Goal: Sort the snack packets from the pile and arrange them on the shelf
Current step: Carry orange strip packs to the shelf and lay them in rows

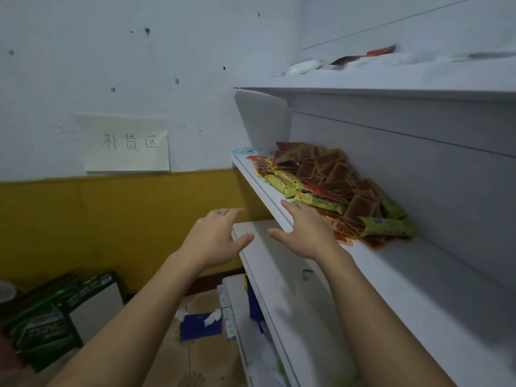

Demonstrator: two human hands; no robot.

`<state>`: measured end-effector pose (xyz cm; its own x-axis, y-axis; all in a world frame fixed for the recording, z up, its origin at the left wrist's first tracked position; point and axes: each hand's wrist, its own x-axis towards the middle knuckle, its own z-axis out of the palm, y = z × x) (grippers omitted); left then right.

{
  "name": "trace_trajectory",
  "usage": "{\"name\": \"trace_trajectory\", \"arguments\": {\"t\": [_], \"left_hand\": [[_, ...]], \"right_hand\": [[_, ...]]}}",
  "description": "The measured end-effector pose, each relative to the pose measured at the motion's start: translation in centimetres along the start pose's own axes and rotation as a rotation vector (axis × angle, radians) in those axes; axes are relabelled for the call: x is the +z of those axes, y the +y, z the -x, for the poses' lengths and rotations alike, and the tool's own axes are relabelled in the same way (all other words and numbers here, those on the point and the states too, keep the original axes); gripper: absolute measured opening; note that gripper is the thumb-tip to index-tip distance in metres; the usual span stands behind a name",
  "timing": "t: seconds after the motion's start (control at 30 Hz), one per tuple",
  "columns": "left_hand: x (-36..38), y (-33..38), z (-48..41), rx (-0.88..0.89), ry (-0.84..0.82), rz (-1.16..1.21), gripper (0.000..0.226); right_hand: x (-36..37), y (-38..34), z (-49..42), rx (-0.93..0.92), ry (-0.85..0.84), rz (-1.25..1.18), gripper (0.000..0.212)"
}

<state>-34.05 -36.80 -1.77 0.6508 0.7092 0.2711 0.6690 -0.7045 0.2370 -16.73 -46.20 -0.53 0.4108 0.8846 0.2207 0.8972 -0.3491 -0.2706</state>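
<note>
Snack packet pile (332, 188) sits on the middle shelf (413, 277), ahead and right of both hands. Right hand (304, 229) is nearer: spread, holding nothing, fingertips just over the shelf lip beside a green stick packet (321, 203) whose long axis runs along the shelf. Left hand (216, 237) is spread too, holding nothing, off the shelf's end.
</note>
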Motion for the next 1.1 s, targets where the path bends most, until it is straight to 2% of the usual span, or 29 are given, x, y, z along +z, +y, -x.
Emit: {"name": "trace_trajectory", "arguments": {"t": [0.2, 0.5, 0.8, 1.1], "left_hand": [[0.5, -8.1, -9.3, 0.089, -0.026, 0.025, 0.068], [1.8, -15.0, -20.8, 0.245, -0.098, 0.039, 0.066], [5.8, -15.5, -30.6, 0.406, -0.131, 0.102, 0.067], [8.7, -11.9, -42.3, 0.549, -0.15, 0.051, 0.062]], "right_hand": [[3.6, -3.5, -9.8, 0.082, 0.045, 0.02, 0.079], [6.9, -5.4, -19.3, 0.23, 0.039, 0.084, 0.076], [7.0, -2.3, -27.2, 0.376, 0.039, 0.185, 0.073], [6.6, 4.5, -37.0, 0.477, 0.159, 0.034, 0.064]]}}
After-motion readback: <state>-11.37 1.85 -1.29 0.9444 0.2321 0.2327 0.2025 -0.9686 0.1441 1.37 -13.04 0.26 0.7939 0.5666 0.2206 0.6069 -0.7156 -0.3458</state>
